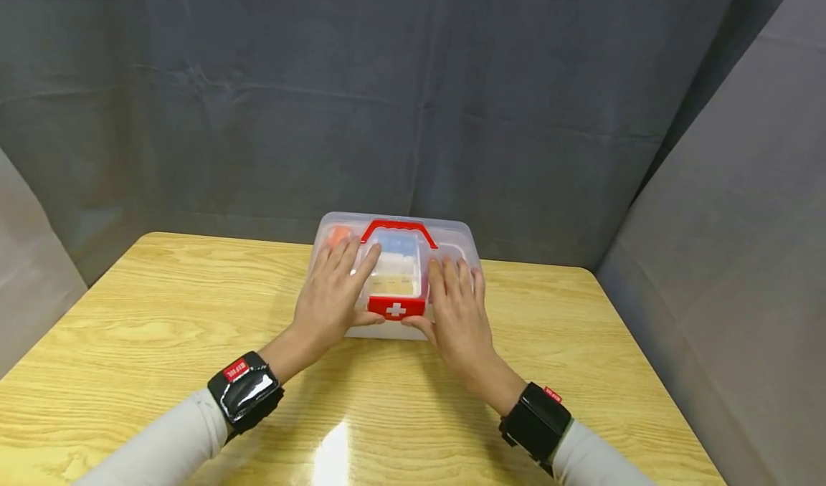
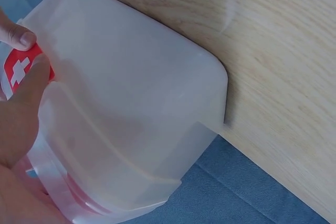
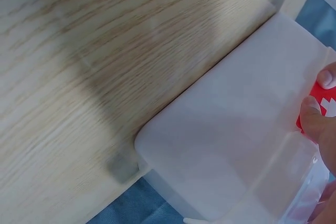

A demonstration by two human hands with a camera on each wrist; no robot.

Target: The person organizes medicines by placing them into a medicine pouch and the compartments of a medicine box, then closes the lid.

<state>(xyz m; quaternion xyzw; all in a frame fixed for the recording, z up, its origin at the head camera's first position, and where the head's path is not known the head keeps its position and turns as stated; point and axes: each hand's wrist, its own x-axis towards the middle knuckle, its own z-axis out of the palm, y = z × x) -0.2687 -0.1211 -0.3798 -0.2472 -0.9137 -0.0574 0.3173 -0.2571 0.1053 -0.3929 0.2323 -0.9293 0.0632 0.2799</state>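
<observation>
A translucent first-aid box (image 1: 452, 231) with a closed lid stands at the table's far edge. A red carry handle (image 1: 401, 224) lies on its lid, and a red latch (image 1: 386, 305) with a white cross sits at the front. My left hand (image 1: 330, 296) rests on the lid's left side, fingers extended, its thumb on the latch. On the lid's right side lies my right hand (image 1: 461, 317), likewise with fingers extended, its thumb at the latch's other end. Both wrist views show the box's plain front wall (image 2: 131, 72) and the two thumbs on the latch.
Orange, blue, white and yellowish contents show through the lid. The wood-grain table (image 1: 193, 292) spreads out around the box. Dark grey cloth (image 1: 290, 113) hangs behind it, and lighter grey panels (image 1: 742, 271) stand at both sides.
</observation>
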